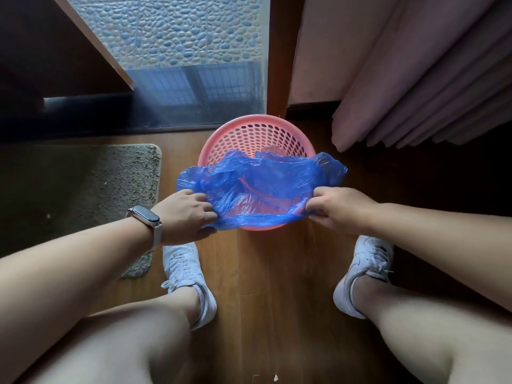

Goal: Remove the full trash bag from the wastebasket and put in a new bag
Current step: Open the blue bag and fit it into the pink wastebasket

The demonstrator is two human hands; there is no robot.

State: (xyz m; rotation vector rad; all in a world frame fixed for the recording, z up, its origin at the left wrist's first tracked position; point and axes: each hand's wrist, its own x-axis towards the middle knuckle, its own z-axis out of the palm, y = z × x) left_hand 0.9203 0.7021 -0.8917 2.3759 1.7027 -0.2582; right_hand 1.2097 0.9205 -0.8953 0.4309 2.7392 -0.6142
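While the new liner is not yet seated, I hold the blue bag [260,184] over the pink wastebasket [255,134], low against its near rim, so that the mouth can be opened and folded over the edge. My left hand [188,214] pinches the near hem at the left, fingers curled into the film; my right hand [338,209] pinches it at the right likewise. The hem is drawn taut between them.

Long axis: left to right, across the basket. The mouth appears to face up and away from me; the far hem lies slack and crumpled over the middle. The far perforated wall is bare, so fitting is judged unfinished.

Surroundings: watch [145,217] on my left wrist, grey mat [110,189] to the left, curtain [415,79] to the right
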